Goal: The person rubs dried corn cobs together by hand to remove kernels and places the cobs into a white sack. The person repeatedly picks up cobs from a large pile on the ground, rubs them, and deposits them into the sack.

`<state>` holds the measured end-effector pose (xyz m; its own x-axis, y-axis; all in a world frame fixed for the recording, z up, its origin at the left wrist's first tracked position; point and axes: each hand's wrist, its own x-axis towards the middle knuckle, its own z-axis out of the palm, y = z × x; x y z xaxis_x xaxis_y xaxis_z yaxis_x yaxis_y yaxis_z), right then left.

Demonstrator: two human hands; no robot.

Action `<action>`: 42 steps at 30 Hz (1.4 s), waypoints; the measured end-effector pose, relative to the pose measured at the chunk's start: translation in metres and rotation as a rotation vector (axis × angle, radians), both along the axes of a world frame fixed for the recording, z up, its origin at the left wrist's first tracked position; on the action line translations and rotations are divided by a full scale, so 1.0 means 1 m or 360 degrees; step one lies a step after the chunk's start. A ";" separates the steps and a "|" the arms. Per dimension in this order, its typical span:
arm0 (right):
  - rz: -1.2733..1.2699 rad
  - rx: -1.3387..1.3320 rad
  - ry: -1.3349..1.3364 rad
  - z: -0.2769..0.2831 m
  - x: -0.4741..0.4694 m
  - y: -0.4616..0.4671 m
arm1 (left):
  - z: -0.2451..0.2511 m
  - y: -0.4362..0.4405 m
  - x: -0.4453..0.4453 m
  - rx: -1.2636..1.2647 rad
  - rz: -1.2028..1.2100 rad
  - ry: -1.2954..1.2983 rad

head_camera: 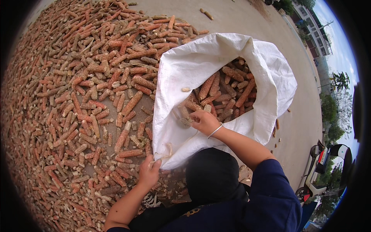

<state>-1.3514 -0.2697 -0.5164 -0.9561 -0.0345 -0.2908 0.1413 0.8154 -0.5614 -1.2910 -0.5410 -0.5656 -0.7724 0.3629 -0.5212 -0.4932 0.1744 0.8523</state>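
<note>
A large white woven sack [176,69] stands with its mouth wide and holds many shelled corn cobs [223,92]. My left hand [149,171] pinches the near left corner of the sack's rim between thumb and fingers. Over the sack's mouth is my right hand [204,121], with a bracelet at the wrist. Its fingers are at a greyish, blurred corn cob [185,121]; whether they grip it or have just let it go cannot be told. A small cob fragment [185,90] lies on the sack's inner wall.
A wide heap of shelled corn cobs [87,116] covers the concrete ground [292,98] on the left and around the sack. A few stray cobs [206,14] lie beyond it. On the far right a scooter [316,174] is parked, with trees and a building farther off.
</note>
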 end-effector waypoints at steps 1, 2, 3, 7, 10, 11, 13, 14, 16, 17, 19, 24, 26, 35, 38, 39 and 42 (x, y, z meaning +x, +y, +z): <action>-0.0060 0.0052 -0.0026 -0.011 -0.006 -0.008 | 0.002 0.001 0.000 0.0009 0.0008 0.0001; -0.0086 0.0072 0.0029 -0.023 -0.012 -0.016 | 0.003 0.001 0.000 -0.0018 0.0011 -0.0034; -0.0108 0.0066 0.0116 -0.032 -0.017 -0.024 | 0.004 0.002 0.000 0.0002 0.0003 -0.0033; -0.0204 0.0044 0.0088 -0.039 -0.034 -0.039 | 0.007 0.002 0.000 0.0016 0.0000 -0.0071; -0.0249 -0.0027 0.0359 0.001 -0.026 -0.012 | 0.009 0.002 0.000 -0.0051 -0.0041 0.0089; -0.0191 -0.0109 0.0688 0.021 -0.018 0.006 | 0.010 0.002 -0.001 -0.0158 -0.0074 0.0060; -0.0334 -0.0004 0.0925 0.059 -0.004 0.049 | 0.010 0.003 -0.003 0.0034 -0.0042 -0.0091; -0.0339 0.0239 0.1036 0.072 -0.003 0.071 | 0.010 0.003 -0.004 0.0171 -0.0040 -0.0212; -0.0261 0.0684 0.1020 0.086 -0.003 0.109 | 0.009 0.003 -0.008 0.0005 -0.0120 -0.0121; -0.0184 0.0900 0.0929 0.084 -0.004 0.120 | 0.009 0.002 -0.010 -0.0049 -0.0149 -0.0070; -0.0124 0.1089 0.0753 0.073 -0.007 0.132 | 0.008 -0.002 -0.011 -0.0065 -0.0173 0.0030; 0.0031 0.0813 0.0597 0.027 0.003 0.108 | 0.012 -0.015 -0.007 -0.0137 -0.0377 0.0160; 0.0035 0.0870 0.0479 0.017 0.004 0.106 | 0.016 -0.016 -0.006 -0.0083 -0.0294 0.0045; -0.0752 0.1220 -0.0127 0.062 -0.009 0.184 | -0.001 -0.033 -0.014 -0.0405 -0.0195 0.0100; -0.0460 0.0642 0.0608 0.045 -0.035 0.109 | -0.025 -0.087 -0.016 -0.0714 0.0427 0.0293; -0.0338 0.0280 0.0604 0.039 -0.043 0.074 | -0.032 -0.111 -0.016 -0.0656 0.0707 0.0195; -0.0045 -0.0642 0.0028 0.013 -0.040 -0.047 | -0.045 -0.203 0.017 -0.1380 0.1292 0.0389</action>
